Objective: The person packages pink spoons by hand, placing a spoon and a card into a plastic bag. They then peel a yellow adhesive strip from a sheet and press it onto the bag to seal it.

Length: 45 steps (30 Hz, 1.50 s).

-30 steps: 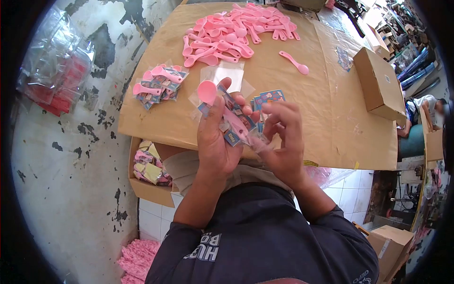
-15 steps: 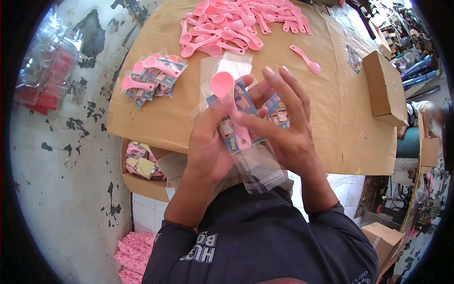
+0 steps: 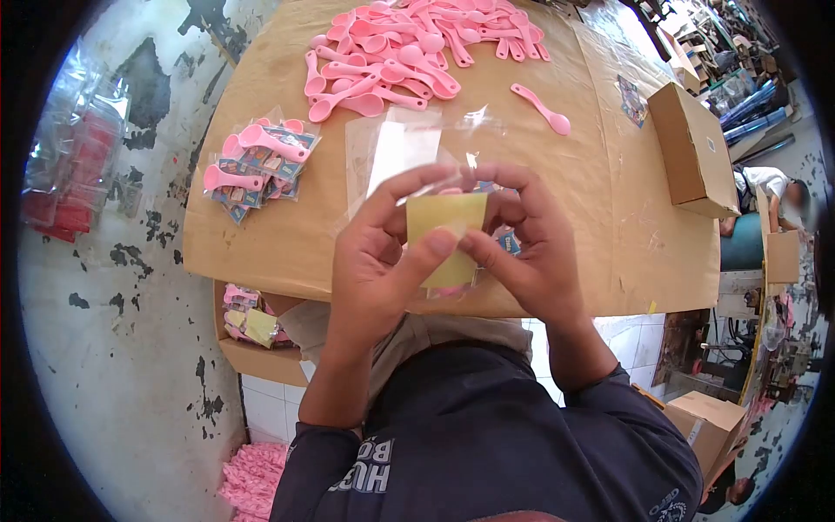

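Observation:
My left hand (image 3: pixel 378 252) and my right hand (image 3: pixel 531 244) both grip a spoon packet (image 3: pixel 448 226) above the table edge. Its plain yellow card back faces me, with both thumbs pressed on it and the fingers curled behind. Clear plastic shows around the card, and bits of the pink spoon peek out above and below; the rest of the spoon is hidden. Beyond my hands lie clear plastic bags and a white sheet (image 3: pixel 404 148). A printed blue card (image 3: pixel 507 241) is partly visible behind my right hand.
A heap of pink spoons (image 3: pixel 409 52) covers the far table, with one loose spoon (image 3: pixel 541 109) to its right. Packed spoons (image 3: pixel 261 161) are stacked at left. A cardboard box (image 3: pixel 691 152) stands at right; an open box (image 3: pixel 252 326) of packets sits below left. Another person (image 3: pixel 765 183) is at far right.
The spoon packet has been turned over: the spoon and printed card faced me before, now the yellow back does. The plastic flap no longer hangs down, and my right fingers have closed on it.

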### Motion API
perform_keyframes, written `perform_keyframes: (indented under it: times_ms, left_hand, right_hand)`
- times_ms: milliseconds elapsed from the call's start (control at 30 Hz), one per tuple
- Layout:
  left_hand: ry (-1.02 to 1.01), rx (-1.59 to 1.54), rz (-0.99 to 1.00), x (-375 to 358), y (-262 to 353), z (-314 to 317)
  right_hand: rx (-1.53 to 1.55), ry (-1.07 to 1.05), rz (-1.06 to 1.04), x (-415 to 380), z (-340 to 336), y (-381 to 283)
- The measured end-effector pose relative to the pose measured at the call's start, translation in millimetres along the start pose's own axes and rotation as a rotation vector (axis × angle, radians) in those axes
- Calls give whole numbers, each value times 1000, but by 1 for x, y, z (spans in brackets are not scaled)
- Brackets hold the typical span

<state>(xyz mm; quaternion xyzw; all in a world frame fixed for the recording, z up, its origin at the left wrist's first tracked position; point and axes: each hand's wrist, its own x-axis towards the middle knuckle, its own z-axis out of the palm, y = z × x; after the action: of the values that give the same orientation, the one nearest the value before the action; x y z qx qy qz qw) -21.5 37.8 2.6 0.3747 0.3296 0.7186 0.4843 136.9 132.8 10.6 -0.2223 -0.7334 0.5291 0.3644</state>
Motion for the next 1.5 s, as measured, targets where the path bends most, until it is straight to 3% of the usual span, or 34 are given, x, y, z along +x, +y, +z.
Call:
perform_keyframes:
  times_ms: [133,200,267,300,367,700,900,1067,1133,1167,1233,1333,1400,1433,1467,1500]
  left_hand:
    - [127,162,-107,-3,0,8]
    - [143,340,12,-3,-5,8]
    - [184,324,-28,-5,-4,17]
    - [230,308,-66,-7,-4,20]
    - [203,372,-41,-9,-9,22]
    - [32,798,67,-16,-17,26]
    - [-31,875,66,-16,-11,28]
    - [-56,825,109,-20,-12,24]
    - [-123,831,-116,-23,-4,20]
    - [-119,832,-115,-24,-2,20]
    - [-15,471,-165,-25,0,20]
    - [166,270,-129,-23,5,16]
    - [210,250,-116,-22,6,8]
    - [235,224,-90,-22,4,3]
    - [259,196,-66,-22,2,0]
    - [259,191,-65,-22,2,0]
  right_hand:
    - [28,30,91,-6,4,-1]
    - [1,76,99,-8,2,1]
    - [-340,293,-189,-5,0,6]
    - [-342,298,-190,-1,-4,7]
    - [-598,357,-531,6,-12,8]
    - [-701,383,-546,9,-7,2]
    - [-662,376,-588,11,-14,2]
    - [-600,399,-450,7,-22,1]
    - [-554,407,-418,8,-39,2]
    - [-508,417,-383,7,-48,2]
    - [-212,488,-277,3,-63,-2]
    - [-31,510,-311,-7,-101,-21]
    - [594,75,-330,-17,-135,-27]
    - [606,-178,-344,-11,-147,-27]
    - [602,-180,-341,-11,-153,-23]
    - [189,46,-97,-11,-156,-20]
